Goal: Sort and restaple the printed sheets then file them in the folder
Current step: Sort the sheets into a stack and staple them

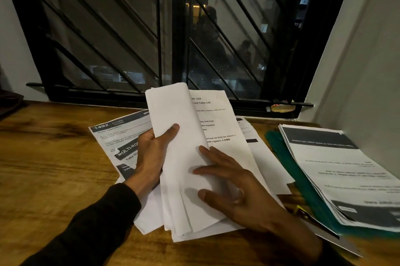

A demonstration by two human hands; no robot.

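Above the desk (pixel 49 157), the left hand (pixel 151 153) grips the sheets (pixel 179 157) by their left edge, thumb on top. The right hand (pixel 236 192) lies flat on them, fingers spread. The folder (pixel 303 183) lies right of the sheets.

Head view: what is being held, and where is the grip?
The left hand grips a bundle of printed sheets by its left edge; the right hand rests open on it.
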